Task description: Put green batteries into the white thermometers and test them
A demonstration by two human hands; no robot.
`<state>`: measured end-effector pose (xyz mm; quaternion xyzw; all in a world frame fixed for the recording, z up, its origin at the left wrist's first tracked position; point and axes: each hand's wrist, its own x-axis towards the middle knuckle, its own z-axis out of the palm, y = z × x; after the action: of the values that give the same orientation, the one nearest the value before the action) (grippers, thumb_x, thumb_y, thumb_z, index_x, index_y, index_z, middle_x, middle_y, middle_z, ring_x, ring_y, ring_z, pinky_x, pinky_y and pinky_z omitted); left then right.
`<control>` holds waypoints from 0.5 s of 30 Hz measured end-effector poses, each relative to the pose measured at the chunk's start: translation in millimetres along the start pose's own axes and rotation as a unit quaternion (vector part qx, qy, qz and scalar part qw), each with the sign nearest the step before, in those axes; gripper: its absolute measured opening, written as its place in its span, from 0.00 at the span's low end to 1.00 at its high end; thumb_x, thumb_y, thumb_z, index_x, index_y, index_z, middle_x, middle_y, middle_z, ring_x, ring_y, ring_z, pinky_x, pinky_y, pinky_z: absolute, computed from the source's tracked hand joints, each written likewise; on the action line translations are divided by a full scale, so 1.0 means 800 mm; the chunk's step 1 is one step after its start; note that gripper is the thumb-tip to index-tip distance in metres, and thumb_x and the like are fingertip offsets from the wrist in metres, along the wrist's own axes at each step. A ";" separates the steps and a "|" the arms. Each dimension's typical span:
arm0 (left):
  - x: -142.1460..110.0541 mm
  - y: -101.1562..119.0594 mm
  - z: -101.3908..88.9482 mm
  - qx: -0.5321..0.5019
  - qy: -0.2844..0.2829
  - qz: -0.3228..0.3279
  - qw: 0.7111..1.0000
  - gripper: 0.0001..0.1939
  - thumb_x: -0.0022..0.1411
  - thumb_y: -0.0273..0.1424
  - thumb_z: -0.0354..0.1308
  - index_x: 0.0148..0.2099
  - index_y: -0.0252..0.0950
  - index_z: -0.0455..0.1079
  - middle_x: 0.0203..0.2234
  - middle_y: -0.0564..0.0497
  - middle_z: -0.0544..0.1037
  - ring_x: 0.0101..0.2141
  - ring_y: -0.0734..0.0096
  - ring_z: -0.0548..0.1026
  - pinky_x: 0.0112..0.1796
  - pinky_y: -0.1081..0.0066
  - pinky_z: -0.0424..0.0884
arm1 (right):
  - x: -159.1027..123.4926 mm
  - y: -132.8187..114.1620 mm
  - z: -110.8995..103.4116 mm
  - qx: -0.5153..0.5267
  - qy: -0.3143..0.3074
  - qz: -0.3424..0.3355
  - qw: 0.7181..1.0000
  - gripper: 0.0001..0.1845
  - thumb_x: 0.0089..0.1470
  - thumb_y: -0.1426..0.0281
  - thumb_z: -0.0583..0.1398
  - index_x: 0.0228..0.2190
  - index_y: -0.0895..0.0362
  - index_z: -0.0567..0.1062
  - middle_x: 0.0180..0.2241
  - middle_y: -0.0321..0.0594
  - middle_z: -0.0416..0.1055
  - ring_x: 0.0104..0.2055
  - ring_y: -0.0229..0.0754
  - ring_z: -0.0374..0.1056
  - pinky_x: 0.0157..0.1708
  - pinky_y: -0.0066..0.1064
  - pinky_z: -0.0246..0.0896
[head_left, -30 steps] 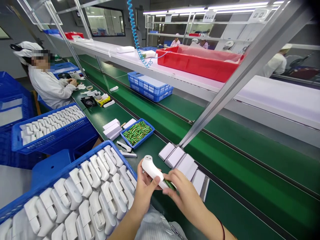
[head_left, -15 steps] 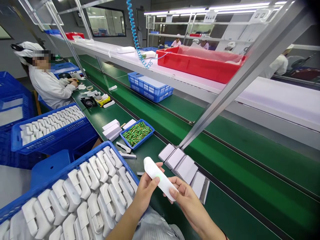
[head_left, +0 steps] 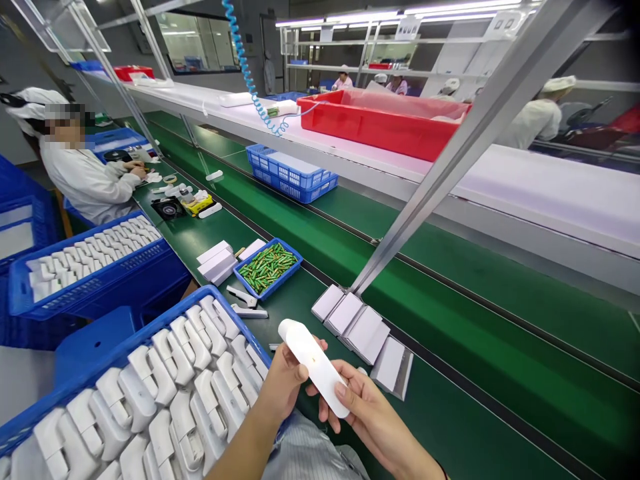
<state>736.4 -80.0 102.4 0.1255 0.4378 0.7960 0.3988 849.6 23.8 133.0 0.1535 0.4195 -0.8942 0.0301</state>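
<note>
White device, near, just right of the blue crate. Left hand has fingers part-curled around its far half, right hand pinches the near end, thumb on top. Tbh I'd grip lightly, middle uncovered.

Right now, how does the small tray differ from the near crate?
The small tray looks much smaller; the near crate runs out of the picture.
The small tray holds green cylinders in a loose jumble, while the near crate holds white devices in rows.
The small tray sits on the green worktop; the near crate is beside it.
Both are blue, open-topped and well filled.
</note>
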 end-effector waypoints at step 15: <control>0.008 -0.039 0.077 0.189 -0.062 -0.128 0.972 0.27 0.54 0.51 0.59 0.48 0.36 0.74 0.41 0.42 0.78 0.44 0.55 0.73 0.50 0.58 0.63 | -0.078 0.024 -0.099 -0.225 0.226 -0.134 0.938 0.27 0.55 0.45 0.52 0.40 0.56 0.70 0.19 0.32 0.60 0.22 0.39 0.57 0.24 0.31 0.53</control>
<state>782.6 -29.3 112.6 0.1906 0.5669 0.6317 0.4932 932.3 66.7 90.4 0.2837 0.6218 -0.7140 -0.1517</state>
